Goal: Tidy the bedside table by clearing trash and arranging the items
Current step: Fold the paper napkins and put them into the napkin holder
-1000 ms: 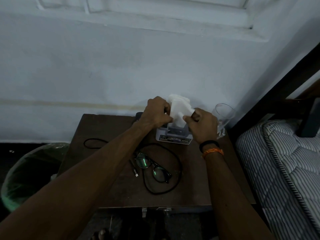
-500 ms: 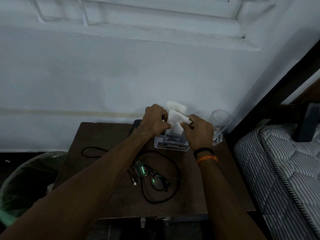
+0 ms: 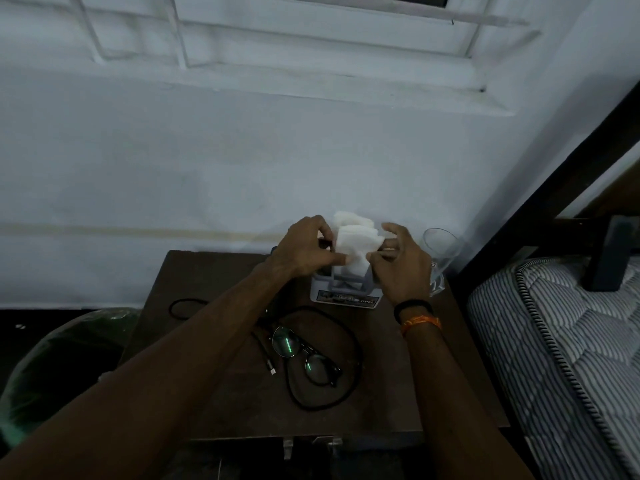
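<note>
Two hands meet over the far part of the tabletop [image 3: 207,393], both holding the same white tissues [image 3: 356,247]. The left hand [image 3: 304,252] pinches their left edge between thumb and curled fingers; the right hand [image 3: 403,268] holds the right edge with its thumb and lower fingers, its upper fingers spread loosely above. The tissues stand upright in a small grey holder [image 3: 346,289] with a printed label on its front, which sits on the tabletop close to the wall, directly under the hands. A clear drinking glass [image 3: 441,251] stands just right of the holder, partly hidden by the right hand. Nearer the person, a pair of dark-framed glasses [image 3: 306,360] lies on the wood inside a loop of black cable [image 3: 349,386], whose plug end rests just left of the frames; the cable's other loop lies further left, partly hidden under the left forearm. A bin with a green liner [image 3: 65,368] stands on the floor left of the table, and a striped mattress [image 3: 568,358] lies to its right.
</note>
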Demonstrator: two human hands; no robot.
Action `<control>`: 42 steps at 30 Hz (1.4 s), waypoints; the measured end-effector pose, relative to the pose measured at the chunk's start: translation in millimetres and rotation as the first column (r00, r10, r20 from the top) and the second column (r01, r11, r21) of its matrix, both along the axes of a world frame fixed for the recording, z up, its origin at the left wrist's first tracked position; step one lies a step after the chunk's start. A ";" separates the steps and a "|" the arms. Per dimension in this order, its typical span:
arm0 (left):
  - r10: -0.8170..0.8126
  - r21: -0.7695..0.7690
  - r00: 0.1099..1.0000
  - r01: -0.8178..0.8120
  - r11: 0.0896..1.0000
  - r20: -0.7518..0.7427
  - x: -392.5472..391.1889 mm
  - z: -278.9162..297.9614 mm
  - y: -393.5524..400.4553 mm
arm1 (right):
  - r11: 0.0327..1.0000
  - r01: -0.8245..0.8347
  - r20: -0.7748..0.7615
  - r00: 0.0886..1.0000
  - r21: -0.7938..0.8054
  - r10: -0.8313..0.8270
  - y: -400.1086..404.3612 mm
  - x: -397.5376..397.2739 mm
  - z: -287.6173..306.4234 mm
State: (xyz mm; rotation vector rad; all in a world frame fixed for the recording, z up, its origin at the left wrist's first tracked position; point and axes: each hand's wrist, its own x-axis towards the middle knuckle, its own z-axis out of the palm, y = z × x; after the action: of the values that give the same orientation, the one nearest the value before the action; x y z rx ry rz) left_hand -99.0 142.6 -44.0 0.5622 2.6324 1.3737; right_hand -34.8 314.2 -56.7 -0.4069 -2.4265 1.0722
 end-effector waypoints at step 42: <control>0.335 0.054 0.939 -0.339 0.939 0.077 71.8 -42.5 -129.4 | 0.860 -0.447 0.475 0.828 0.244 0.296 -79.8 44.4 -20.4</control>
State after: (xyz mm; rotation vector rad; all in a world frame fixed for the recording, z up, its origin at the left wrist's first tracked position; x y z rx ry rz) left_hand -27.2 13.2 -86.6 0.0655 2.7281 1.5411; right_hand 9.6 234.3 -77.1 -0.0285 -3.1158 0.7180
